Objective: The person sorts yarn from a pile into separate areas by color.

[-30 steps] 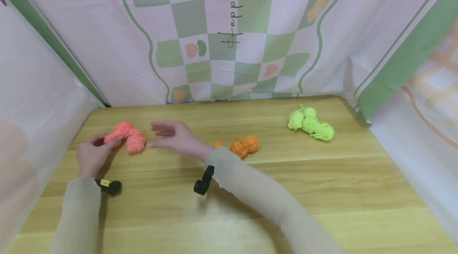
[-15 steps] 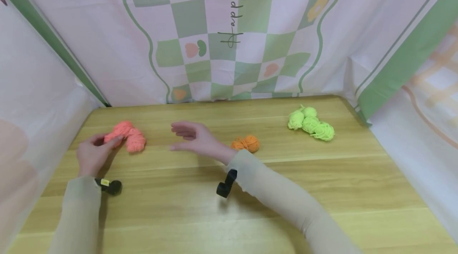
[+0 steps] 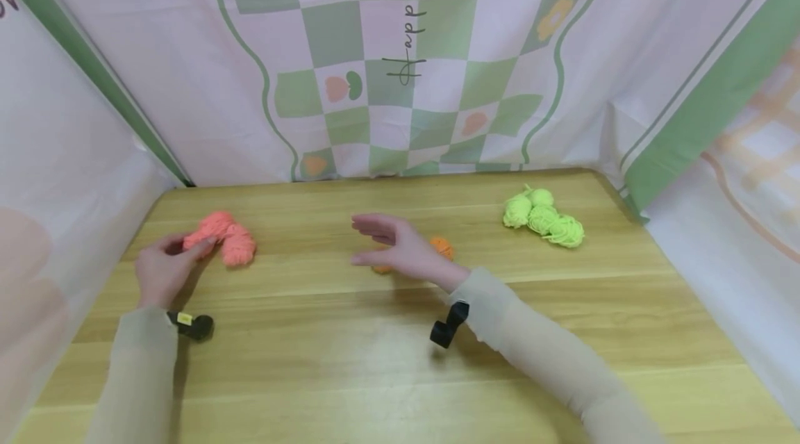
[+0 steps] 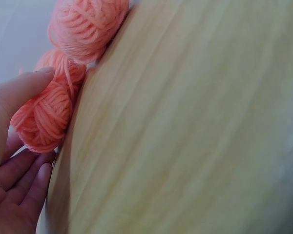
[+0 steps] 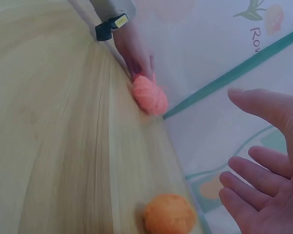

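Observation:
At the table's left, my left hand holds one end of the coral yarn between thumb and fingers. In the left wrist view, the thumb lies over a bundle of coral yarn and the fingers are at its lower end. My right hand hovers near the middle with fingers apart, holding nothing. It partly hides the orange yarn in the head view. An orange ball of yarn lies below the right hand's spread fingers in the right wrist view.
Bright green yarn lies in several wound lumps at the back right of the wooden table. Printed cloth hangs along the back edge, with more cloth at both sides. A black camera sits on each wrist.
My right hand has moved rightward, away from the coral yarn to over the orange yarn, its fingers staying spread. The left hand and the coral yarn have stayed put.

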### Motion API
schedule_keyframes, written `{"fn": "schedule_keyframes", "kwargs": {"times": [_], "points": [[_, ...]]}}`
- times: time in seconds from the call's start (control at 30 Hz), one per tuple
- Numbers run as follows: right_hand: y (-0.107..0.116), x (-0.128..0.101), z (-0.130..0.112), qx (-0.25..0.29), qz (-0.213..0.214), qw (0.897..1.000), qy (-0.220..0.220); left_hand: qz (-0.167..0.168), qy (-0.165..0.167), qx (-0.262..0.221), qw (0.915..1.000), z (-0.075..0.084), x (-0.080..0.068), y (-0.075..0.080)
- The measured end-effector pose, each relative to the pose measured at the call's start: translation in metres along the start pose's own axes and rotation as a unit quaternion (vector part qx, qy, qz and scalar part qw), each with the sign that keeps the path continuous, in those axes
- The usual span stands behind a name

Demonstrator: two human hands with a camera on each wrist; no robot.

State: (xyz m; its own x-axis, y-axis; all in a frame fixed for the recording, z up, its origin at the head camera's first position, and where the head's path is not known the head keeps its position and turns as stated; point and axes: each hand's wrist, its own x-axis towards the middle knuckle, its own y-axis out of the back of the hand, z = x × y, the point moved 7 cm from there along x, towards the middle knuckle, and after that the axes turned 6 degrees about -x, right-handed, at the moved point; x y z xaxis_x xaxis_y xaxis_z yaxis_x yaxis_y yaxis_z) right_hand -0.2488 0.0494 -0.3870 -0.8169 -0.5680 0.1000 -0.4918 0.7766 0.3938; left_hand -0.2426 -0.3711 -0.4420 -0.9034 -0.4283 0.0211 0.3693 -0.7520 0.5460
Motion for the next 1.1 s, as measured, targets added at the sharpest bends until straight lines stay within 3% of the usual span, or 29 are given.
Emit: {"fn": "schedule_keyframes", "kwargs": {"times": [0.53, 0.9, 1.1], "points": [[0.063, -0.044, 0.019, -0.020, 0.056, 0.998, -0.012, 0.005, -0.007, -0.004, 1.0000, 0.001, 0.000, -0.002], [0.087, -0.069, 0.048, -0.047, 0.085, 0.994, -0.058, 0.000, -0.006, -0.007, 1.0000, 0.002, -0.001, -0.001], [0.088, -0.073, 0.058, -0.062, 0.071, 0.993, -0.074, 0.001, -0.004, -0.005, 1.0000, 0.001, 0.000, -0.001]]}}
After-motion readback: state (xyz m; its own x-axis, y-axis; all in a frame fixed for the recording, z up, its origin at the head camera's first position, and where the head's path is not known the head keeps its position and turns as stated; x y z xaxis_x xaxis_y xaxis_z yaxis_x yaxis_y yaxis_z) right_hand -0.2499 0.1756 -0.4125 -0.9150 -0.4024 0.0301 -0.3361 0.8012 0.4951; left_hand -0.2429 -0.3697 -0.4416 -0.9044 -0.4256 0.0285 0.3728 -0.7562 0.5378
